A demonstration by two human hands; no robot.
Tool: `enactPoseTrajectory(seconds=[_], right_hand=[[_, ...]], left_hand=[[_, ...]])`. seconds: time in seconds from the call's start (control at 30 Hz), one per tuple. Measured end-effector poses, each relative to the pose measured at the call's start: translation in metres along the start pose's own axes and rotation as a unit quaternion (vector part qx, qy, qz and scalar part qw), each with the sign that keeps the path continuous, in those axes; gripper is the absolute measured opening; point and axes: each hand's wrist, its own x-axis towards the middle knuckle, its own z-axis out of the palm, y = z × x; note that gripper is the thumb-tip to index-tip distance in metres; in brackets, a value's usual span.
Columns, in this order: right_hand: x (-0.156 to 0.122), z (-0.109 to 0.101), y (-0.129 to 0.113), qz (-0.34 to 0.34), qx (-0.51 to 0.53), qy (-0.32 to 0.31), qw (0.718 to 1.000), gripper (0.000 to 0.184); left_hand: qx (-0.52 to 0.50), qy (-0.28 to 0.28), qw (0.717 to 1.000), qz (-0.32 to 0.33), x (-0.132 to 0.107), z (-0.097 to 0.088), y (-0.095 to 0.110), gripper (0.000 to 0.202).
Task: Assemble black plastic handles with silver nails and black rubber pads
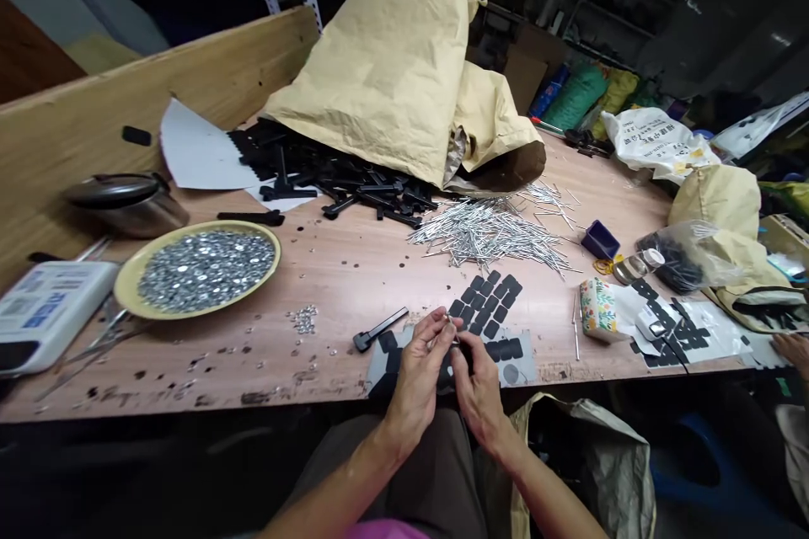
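My left hand (418,370) and my right hand (475,379) meet at the table's front edge, fingers pinched together on a small silvery metal part (447,322) that I cannot make out clearly. Just beyond them lies a sheet with several black rounded pads (486,307). A black plastic handle piece (379,328) rests to the left of my left hand. A heap of thin metal pins (493,232) spreads across the middle of the table.
A yellow dish of silver washers (202,268) sits at left, beside a white box (44,307) and a metal pot (123,200). Black plastic parts (341,177) spill from a tan paper sack (392,76). Another person's hand (793,349) shows at far right.
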Motion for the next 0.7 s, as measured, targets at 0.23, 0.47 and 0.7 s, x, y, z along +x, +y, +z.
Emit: enactPoseTrajectory(seconds=[0.23, 0.47, 0.7], right_hand=[[-0.002, -0.017, 0.007, -0.056, -0.192, 0.030, 0.979, 0.025], [0.037, -0.062, 0.048, -0.069, -0.394, 0.064, 0.914, 0.022], [0.092, -0.100, 0.087, -0.091, -0.554, -0.055, 0.826, 0.023]], left_hand=[[0.046, -0.020, 0.999, 0.018, 0.006, -0.004, -0.017, 0.032], [0.205, -0.059, 0.976, 0.031, 0.010, -0.021, -0.024, 0.053], [0.422, 0.039, 0.851, 0.311, 0.018, -0.090, -0.033, 0.042]])
